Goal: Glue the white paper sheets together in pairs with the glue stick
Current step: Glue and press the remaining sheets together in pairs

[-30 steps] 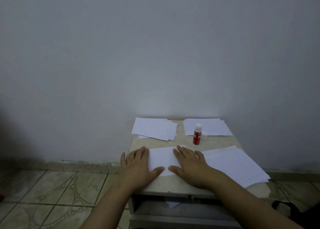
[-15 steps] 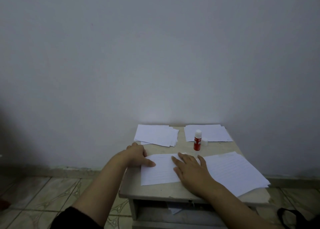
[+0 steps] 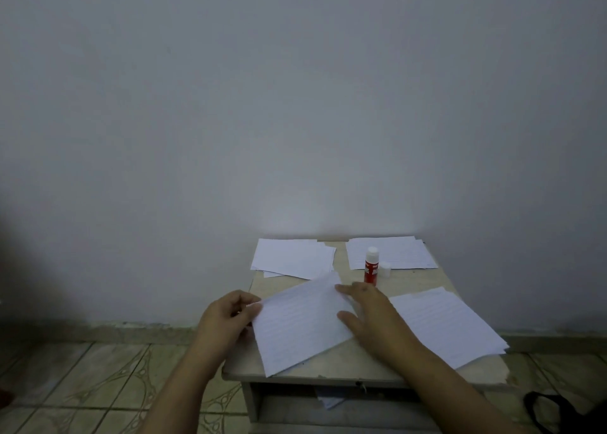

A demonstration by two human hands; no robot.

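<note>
Matt white paper sheets (image 3: 303,323), glossy plastic glue stick (image 3: 371,266), worn matt tabletop (image 3: 361,366)

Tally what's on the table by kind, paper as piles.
Paper piles: 4: back left, back right, front right, and the sheets in the hands
Glue stick: 1
Loose cap: 1
Total: 6

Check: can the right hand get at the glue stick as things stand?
Probably yes. The right hand lies flat on the lifted sheet, holding nothing; the glue stick stands upright just beyond its fingertips, with bare table between. It must let go of the sheet first.
</note>
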